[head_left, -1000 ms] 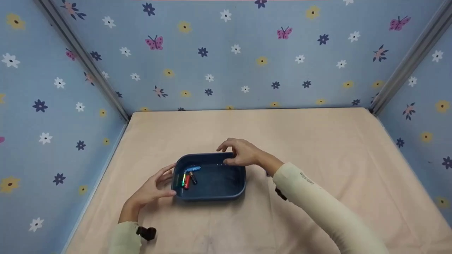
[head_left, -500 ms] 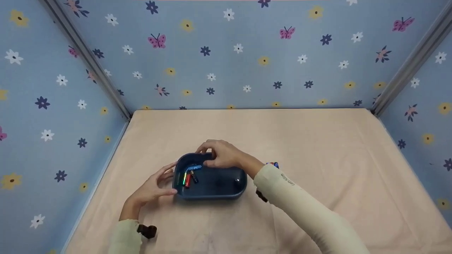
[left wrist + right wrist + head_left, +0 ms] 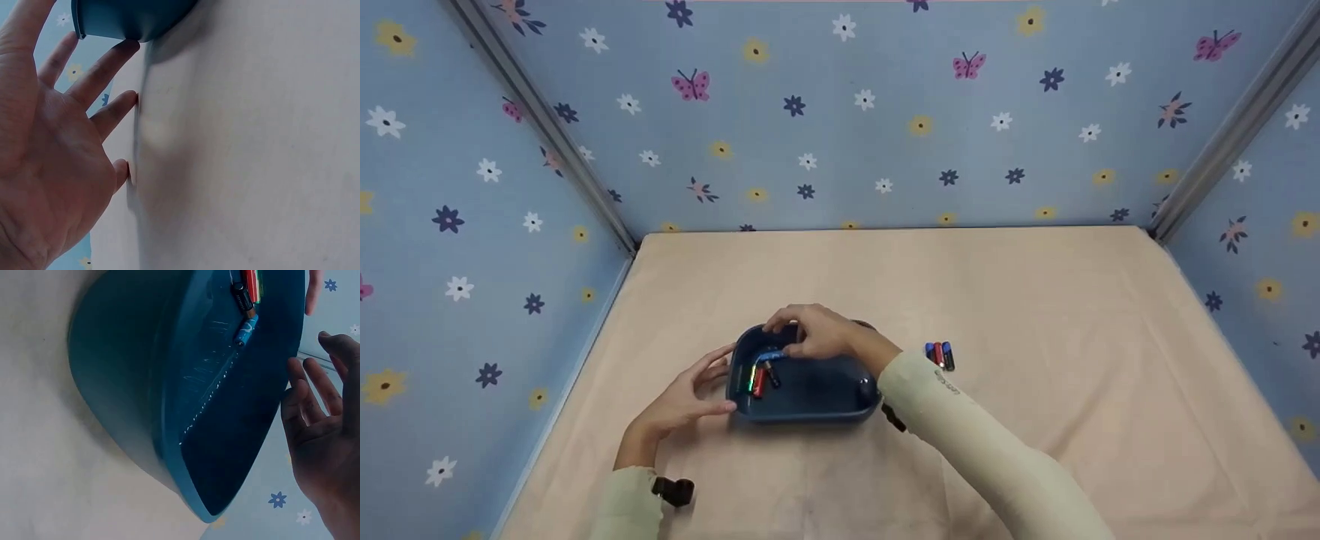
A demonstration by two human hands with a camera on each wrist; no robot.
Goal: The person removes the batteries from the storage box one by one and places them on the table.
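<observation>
Right grip (image 3: 821, 331), loosely curved and empty, would best pinch the blue battery (image 3: 246, 331) below by its sides. Left grip (image 3: 679, 401), fingers spread against the bin (image 3: 814, 417), should steady it.

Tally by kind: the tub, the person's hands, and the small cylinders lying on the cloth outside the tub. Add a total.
Blue tub: 1
Hands, left hand and right hand: 2
Small cylinders on the cloth, right of the tub: 3
Total: 6

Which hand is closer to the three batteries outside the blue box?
Right. The right hand is left of the batteries; the left hand is farther left, beside the box.
</observation>
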